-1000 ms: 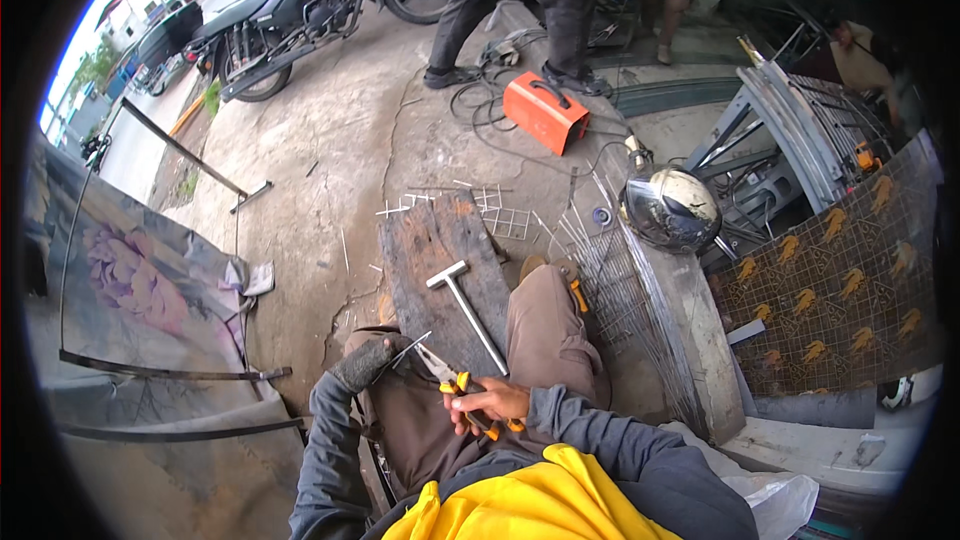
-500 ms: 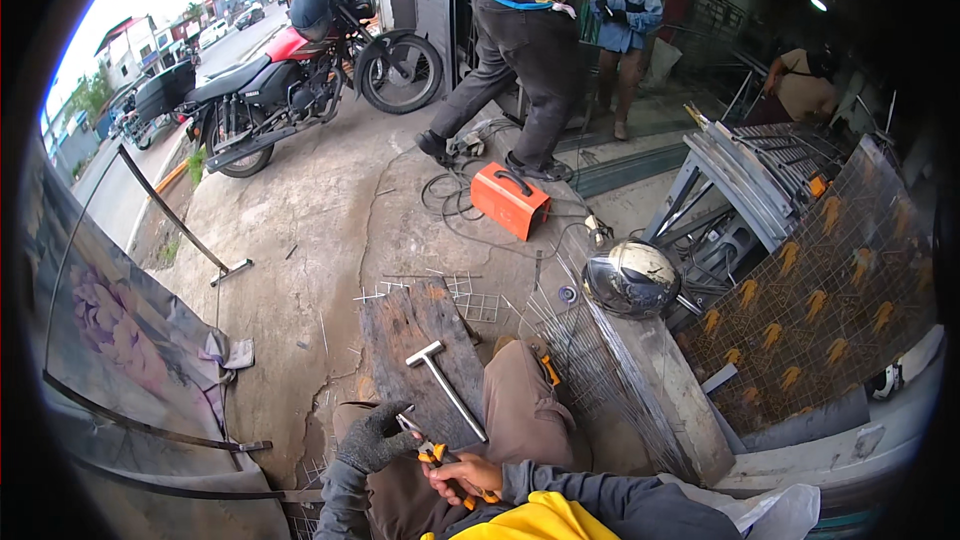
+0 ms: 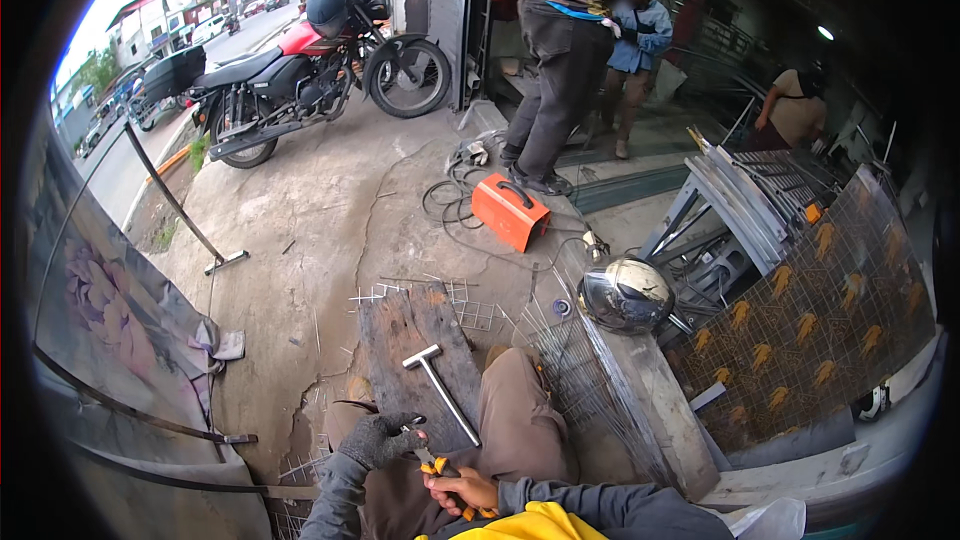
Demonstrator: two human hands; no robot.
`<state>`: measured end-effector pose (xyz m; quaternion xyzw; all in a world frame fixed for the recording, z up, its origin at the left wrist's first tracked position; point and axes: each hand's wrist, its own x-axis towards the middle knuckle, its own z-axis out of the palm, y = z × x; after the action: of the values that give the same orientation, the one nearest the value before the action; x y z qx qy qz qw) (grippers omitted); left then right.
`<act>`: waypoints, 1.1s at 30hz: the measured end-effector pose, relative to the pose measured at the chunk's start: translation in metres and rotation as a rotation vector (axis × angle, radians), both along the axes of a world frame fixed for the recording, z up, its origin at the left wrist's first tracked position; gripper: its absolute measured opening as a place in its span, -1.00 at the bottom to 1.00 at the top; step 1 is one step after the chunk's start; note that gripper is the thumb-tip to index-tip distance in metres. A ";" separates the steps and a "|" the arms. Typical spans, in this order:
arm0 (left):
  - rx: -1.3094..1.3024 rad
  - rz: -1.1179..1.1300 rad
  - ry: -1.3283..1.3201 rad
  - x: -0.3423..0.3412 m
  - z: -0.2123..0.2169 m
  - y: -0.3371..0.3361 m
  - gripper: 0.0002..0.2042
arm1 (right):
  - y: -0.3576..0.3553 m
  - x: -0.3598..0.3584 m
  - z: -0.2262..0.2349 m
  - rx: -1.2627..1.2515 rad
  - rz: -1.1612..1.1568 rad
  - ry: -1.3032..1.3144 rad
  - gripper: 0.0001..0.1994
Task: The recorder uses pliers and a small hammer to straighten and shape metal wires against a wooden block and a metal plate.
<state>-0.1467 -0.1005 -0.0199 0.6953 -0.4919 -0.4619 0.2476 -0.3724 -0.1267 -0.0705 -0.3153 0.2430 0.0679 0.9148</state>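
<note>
Head view: your gloved left hand (image 3: 375, 440) pinches thin wire while your bare right hand (image 3: 462, 489) squeezes orange-handled pliers (image 3: 438, 467) just below the hammer (image 3: 440, 391), steadying a cut, I'd guess.

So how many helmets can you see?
2: a shiny silver helmet on the concrete ledge at right, a dark helmet on the red motorcycle. Others may be hidden.
</note>
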 end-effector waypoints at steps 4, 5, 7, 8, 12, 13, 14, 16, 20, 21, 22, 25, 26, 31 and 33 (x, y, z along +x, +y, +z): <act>-0.029 -0.329 -0.232 -0.002 -0.013 -0.008 -0.41 | 0.004 -0.003 -0.015 -0.275 0.066 0.232 -0.84; 0.016 -0.300 -0.212 0.000 -0.015 -0.011 -0.40 | 0.001 -0.003 -0.016 -0.236 0.060 0.153 -0.85; 0.056 -0.239 -0.196 0.008 -0.014 -0.011 -0.40 | -0.006 -0.005 -0.014 -0.259 0.090 0.145 -0.86; 0.003 -0.190 -0.150 0.015 -0.011 -0.012 -0.41 | -0.010 -0.005 -0.011 -0.242 0.130 0.110 -0.86; -0.067 0.081 -0.068 0.042 0.018 0.004 -0.45 | -0.025 0.006 0.008 -0.296 -0.044 0.185 -0.82; -0.054 0.090 -0.055 0.047 0.024 0.010 -0.45 | -0.028 0.009 0.015 -0.325 -0.122 0.194 -0.82; -0.074 0.152 -0.111 0.050 0.029 0.016 -0.47 | -0.033 0.013 0.022 -0.293 -0.197 0.197 -0.82; -0.098 0.219 -0.093 0.051 0.031 0.030 -0.52 | -0.043 0.017 0.038 -0.289 -0.383 0.194 -0.82; 0.020 0.156 -0.215 0.030 0.009 0.042 -0.51 | -0.063 0.026 0.075 -0.602 -0.661 0.052 -0.77; 0.071 0.110 -0.207 0.021 0.002 0.047 -0.51 | -0.066 0.031 0.082 -0.642 -0.691 0.007 -0.76; 0.075 0.130 -0.191 0.012 -0.005 0.050 -0.51 | -0.069 0.038 0.088 -0.707 -0.729 -0.075 -0.76; 0.027 0.135 -0.349 -0.007 -0.022 0.053 -0.53 | -0.077 0.066 0.092 -0.874 -0.637 -0.122 -0.76; 0.031 0.147 -0.348 -0.011 -0.025 0.055 -0.53 | -0.083 0.078 0.089 -0.933 -0.555 -0.113 -0.68; 0.037 0.201 -0.383 -0.013 -0.031 0.054 -0.55 | -0.113 0.114 0.060 -1.296 0.111 0.276 -0.45; 0.016 0.228 -0.379 -0.013 -0.030 0.055 -0.56 | -0.113 0.106 0.049 -1.290 0.109 0.281 -0.46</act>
<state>-0.1599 -0.0455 -0.0495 0.8226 -0.4442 -0.2960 0.1959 -0.2669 -0.2400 -0.0215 -0.7999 0.3358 -0.0044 0.4974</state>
